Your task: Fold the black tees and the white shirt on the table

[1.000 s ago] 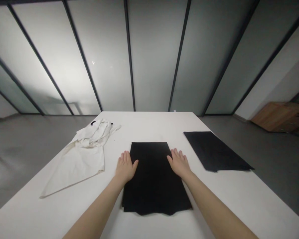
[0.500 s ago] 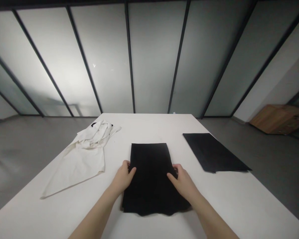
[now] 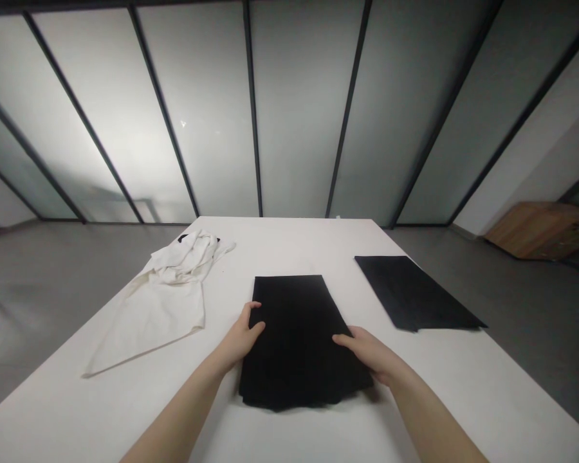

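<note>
A folded black cloth (image 3: 296, 341) lies in front of me on the white table, its near edge uneven and slightly raised. At its left edge is my left hand (image 3: 244, 331), thumb on top and index finger curled at the border. My right hand (image 3: 367, 350) grips the right edge, thumb on top and the other fingers hidden beneath the fabric.
Crumpled white fabric (image 3: 168, 302) with thin straps lies on the left of the white table (image 3: 289, 241). Another folded black cloth (image 3: 415, 292) rests near the right edge. Beyond are frosted glass panels and a wooden cabinet (image 3: 543, 230) on the right.
My right hand has slid outward and nearer to me along the cloth's right edge. My left index finger has shifted up onto the left border. The cloth's near edge has changed shape.
</note>
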`<state>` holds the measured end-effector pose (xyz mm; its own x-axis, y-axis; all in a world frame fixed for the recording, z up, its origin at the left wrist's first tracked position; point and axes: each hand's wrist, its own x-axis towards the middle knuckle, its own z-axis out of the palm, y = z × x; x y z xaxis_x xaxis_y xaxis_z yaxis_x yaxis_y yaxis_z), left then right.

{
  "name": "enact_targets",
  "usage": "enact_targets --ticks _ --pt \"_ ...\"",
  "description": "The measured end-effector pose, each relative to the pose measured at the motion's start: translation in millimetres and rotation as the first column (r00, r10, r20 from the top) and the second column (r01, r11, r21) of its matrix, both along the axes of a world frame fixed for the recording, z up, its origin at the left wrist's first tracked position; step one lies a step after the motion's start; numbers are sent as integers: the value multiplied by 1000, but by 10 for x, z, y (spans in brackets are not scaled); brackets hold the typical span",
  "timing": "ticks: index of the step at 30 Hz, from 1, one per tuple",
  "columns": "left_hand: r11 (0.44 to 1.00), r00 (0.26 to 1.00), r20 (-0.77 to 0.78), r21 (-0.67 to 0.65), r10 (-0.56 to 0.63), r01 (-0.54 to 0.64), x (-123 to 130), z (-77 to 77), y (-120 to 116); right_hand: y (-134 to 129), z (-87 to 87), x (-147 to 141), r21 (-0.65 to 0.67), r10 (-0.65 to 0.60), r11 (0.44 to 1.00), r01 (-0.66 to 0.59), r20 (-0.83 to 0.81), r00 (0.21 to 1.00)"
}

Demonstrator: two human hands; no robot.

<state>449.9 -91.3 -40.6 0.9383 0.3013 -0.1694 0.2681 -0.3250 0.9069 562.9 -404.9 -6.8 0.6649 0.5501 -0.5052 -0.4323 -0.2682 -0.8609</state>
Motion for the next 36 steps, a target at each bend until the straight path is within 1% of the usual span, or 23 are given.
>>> enact_targets --ticks 3,5,6,7,9,10,11,12,13,14,15,16,17,18,19,20,22,25,29,31,33,34,36 --pt "990 981 -139 20 -137 142 -43 126 -43 -43 66 34 -32 -57 998 55 -48 997" --pt "966 924 -298 12 -242 257 -104 217 -70 -92 97 60 -38 -44 998 42 -34 998" --pt "950 879 -373 -21 -297 312 -141 262 -80 -120 108 76 -39 -18 999 17 -19 1000" --pt "928 826 -433 -77 -360 364 -180 305 -85 -150 116 94 -47 11 999 -11 1 1000" --pt "856 710 -483 -222 -513 467 -243 382 -73 -210 121 134 -95 57 994 -50 69 996" --pt "816 669 -471 -269 -575 512 -258 413 -55 -236 118 156 -137 63 989 -47 120 991" --pt "791 659 -443 -274 -608 546 -257 435 -30 -257 113 175 -184 63 982 -30 176 982" --pt "797 692 -401 -223 -600 562 -237 445 1 -272 106 191 -226 63 974 -10 229 971" --pt "836 770 -336 -117 -542 537 -199 441 37 -279 100 202 -253 70 968 1 270 960" --pt "891 869 -238 28 -435 454 -145 420 76 -278 94 206 -262 85 965 -6 290 953" --pt "932 950 -107 189 -293 309 -81 383 116 -272 93 204 -256 103 966 -28 286 953" --pt "934 988 40 331 -152 131 -13 330 157 -262 96 195 -237 120 970 -56 263 957" --pt "897 984 174 441 -43 -39 54 265 198 -251 103 181 -213 130 974 -81 228 965" --pt "840 965 262 520 19 -158 114 193 239 -241 114 164 -186 134 978 -98 189 973" --pt "791 953 301 572 45 -218 166 118 278 -234 128 147 -162 131 981 -107 150 980" --pt "762 952 301 606 48 -230 209 47 314 -233 141 132 -140 129 984 -113 113 985" --pt "760 965 259 620 32 -192 270 -72 379 -247 160 113 -89 141 987 -136 56 988" --pt "815 967 250 551 48 -182 331 -174 448 -288 152 114 -26 172 985 -171 26 985" --pt "909 950 279 346 137 -233 382 -210 486 -321 104 136 -2 194 981 -194 16 981" --pt "922 948 269 296 171 -250 385 -208 477 -323 82 143 -8 202 979 -202 9 979" --pt "890 958 229 383 170 -250 372 -198 445 -321 66 149 -12 206 978 -206 12 978" --pt "847 966 205 474 160 -241 362 -193 424 -320 61 151 -11 210 978 -210 19 978" --pt "719 978 147 663 146 -207 344 -183 379 -318 57 154 -2 224 975 -224 52 973"
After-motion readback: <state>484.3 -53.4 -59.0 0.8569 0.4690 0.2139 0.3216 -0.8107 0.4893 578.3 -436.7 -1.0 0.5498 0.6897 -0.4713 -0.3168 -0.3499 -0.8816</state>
